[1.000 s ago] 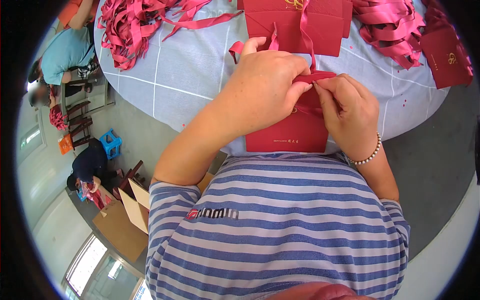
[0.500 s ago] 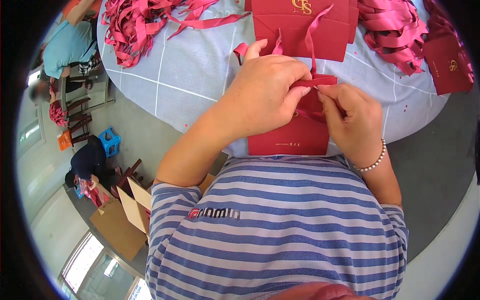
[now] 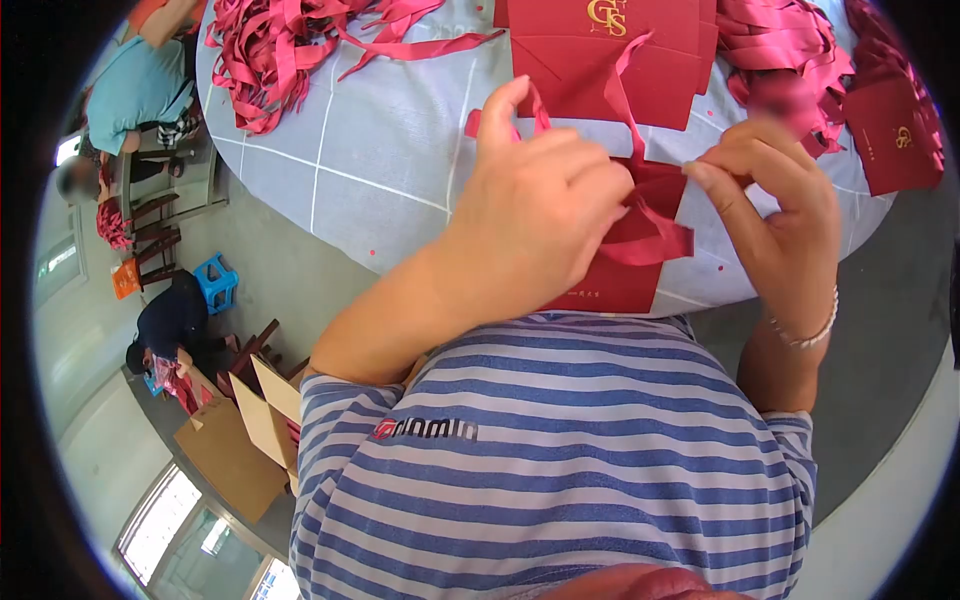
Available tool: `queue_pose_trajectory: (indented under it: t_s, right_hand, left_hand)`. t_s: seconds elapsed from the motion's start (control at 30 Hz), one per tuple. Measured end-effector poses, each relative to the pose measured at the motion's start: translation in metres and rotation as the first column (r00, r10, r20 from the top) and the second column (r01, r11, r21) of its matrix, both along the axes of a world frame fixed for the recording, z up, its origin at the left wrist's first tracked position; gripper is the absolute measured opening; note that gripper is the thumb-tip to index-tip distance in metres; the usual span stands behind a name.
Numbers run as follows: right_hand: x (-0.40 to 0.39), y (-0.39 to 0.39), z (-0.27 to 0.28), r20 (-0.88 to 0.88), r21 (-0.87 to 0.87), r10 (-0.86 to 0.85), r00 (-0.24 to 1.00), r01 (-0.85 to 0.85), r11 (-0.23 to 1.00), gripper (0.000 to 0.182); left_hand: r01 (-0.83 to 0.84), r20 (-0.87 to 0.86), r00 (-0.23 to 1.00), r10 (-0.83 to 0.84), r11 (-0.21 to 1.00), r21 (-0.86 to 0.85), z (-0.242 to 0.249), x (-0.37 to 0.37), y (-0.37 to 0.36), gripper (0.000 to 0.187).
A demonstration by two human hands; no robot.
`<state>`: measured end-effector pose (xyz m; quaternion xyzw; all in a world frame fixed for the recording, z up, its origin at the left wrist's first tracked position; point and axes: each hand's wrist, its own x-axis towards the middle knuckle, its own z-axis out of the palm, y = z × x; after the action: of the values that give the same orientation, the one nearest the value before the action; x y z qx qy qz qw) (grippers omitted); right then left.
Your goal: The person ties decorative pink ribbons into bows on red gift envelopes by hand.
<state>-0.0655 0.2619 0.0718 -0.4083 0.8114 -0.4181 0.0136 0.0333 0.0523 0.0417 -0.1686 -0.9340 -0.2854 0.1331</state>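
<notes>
A small red paper bag lies at the table's near edge, partly covered by my left hand. That hand is closed on the bag near its top, one finger raised. Pink ribbon loops across the bag's front, and another length rises from near my left fingertips. To the right, my right hand is closed in a pinch at the end of a red strip, apparently ribbon, beside the bag. The exact hold of my left fingertips is hidden.
Stacked red bags with gold lettering lie ahead. Ribbon heaps sit left and right, with more red bags at far right. Beyond the table are a cardboard box, a blue stool and other people.
My right hand has moved right and away from my left hand, drawing the strip out sideways. A ribbon loop now hangs wider over the bag's front. My left hand has shifted slightly.
</notes>
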Motion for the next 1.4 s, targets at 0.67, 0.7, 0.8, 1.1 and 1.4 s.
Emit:
queue_pose_trajectory:
  t_s: [0.67, 0.7, 0.8, 1.1, 1.4]
  right_hand:
    - [-0.058, -0.027, -0.017, 0.704, -0.168, 0.215, 0.677, -0.135, 0.976, 0.021]
    - [-0.064, -0.027, -0.012, 0.831, -0.263, 0.269, 0.487, -0.083, 0.961, 0.021]
    - [-0.034, -0.047, 0.007, 0.930, -0.257, 0.244, 0.276, 0.012, 0.966, 0.021]
    - [-0.033, -0.082, -0.037, 0.939, 0.121, 0.038, 0.343, -0.430, 0.895, 0.035]
    - [-0.074, -0.066, -0.048, 0.812, -0.081, 0.089, 0.577, -0.039, 0.996, 0.023]
  left_hand:
    - [0.111, -0.273, 0.957, -0.096, 0.993, 0.037, 0.004, 0.014, 0.010, 0.023]
    - [0.104, -0.300, 0.950, -0.088, 0.994, 0.037, 0.004, 0.014, 0.012, 0.024]
    - [0.122, -0.263, 0.958, -0.112, 0.992, 0.023, 0.011, 0.018, 0.010, 0.025]
    - [0.122, -0.291, 0.950, -0.116, 0.992, 0.003, 0.010, 0.020, 0.012, 0.027]
    - [0.064, 0.009, 0.998, -0.067, 0.982, 0.177, 0.013, 0.007, -0.001, 0.008]
